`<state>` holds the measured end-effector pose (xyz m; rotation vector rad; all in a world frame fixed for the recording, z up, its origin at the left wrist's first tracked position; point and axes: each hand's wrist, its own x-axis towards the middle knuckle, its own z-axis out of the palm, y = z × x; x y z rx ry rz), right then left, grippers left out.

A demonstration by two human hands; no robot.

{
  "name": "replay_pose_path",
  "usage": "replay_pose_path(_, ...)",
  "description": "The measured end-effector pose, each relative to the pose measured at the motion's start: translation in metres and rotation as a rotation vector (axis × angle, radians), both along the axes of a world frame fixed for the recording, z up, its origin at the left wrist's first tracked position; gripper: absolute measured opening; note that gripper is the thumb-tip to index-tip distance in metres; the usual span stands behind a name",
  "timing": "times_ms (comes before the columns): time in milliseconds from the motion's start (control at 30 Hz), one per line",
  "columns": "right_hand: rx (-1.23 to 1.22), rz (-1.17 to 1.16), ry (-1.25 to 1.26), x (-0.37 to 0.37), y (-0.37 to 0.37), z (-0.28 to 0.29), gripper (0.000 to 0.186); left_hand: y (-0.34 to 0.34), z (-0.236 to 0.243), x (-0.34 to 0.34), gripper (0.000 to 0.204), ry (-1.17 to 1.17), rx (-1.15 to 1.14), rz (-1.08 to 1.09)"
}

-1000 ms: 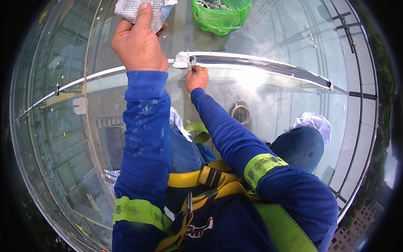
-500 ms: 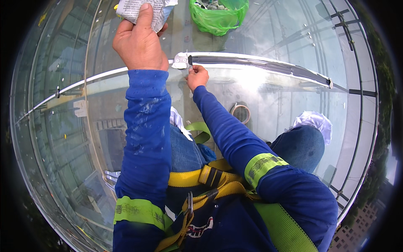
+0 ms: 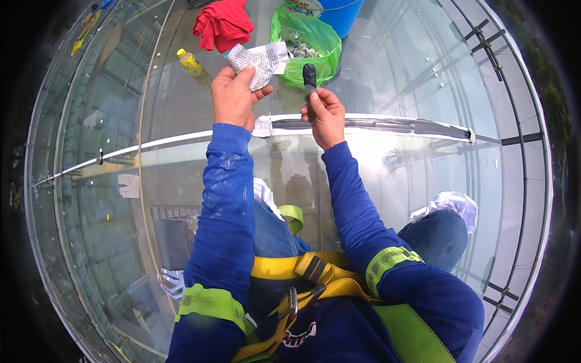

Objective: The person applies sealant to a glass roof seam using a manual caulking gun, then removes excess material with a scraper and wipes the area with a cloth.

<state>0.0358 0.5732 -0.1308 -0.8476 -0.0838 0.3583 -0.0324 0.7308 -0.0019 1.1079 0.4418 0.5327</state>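
A folded piece of printed newspaper (image 3: 261, 63) is pinched between the thumb and fingers of my left hand (image 3: 233, 101). My right hand (image 3: 328, 116) grips a small, dark, flat tool that I cannot name exactly, its rounded tip (image 3: 309, 75) coated black and pointing away from me. The two hands are apart, above a long joint (image 3: 387, 126) filled with dark sealant and edged with white strips between glass panels. Just beyond my left wrist, a small metal plate (image 3: 262, 127) sits at the joint's left end.
An open green plastic bag (image 3: 330, 51) with crumpled waste stands ahead, against a blue bucket (image 3: 342, 15). Left of it lie a red cloth (image 3: 224, 25) and a yellow bottle (image 3: 190, 63). I am low over the glass surface (image 3: 436, 163), wearing a yellow harness strap (image 3: 272, 267).
My right hand has lifted off the joint beside the metal plate, moving right with the black-tipped tool raised. My left hand brought the newspaper closer and rightward. The view has shifted farther ahead.
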Motion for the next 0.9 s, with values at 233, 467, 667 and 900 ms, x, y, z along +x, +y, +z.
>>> replay_pose_path(233,-0.450,-0.024,-0.531,0.009,-0.009,0.128,0.018,-0.018,0.018,0.005,0.031,-0.023,0.006,-0.312)
replay_pose_path(467,-0.420,-0.152,-0.497,0.009,-0.012,0.131,0.020,-0.025,0.027,0.003,0.039,-0.264,-0.128,-0.540)
replay_pose_path(667,-0.567,-0.360,-0.857,-0.005,-0.006,0.129,0.020,-0.031,0.003,0.016,0.023,-0.202,-0.004,-0.469)
replay_pose_path(900,-0.674,-0.400,-0.947,-0.016,-0.002,0.134,0.010,-0.024,-0.004,0.020,0.016,-0.155,-0.032,-0.380)
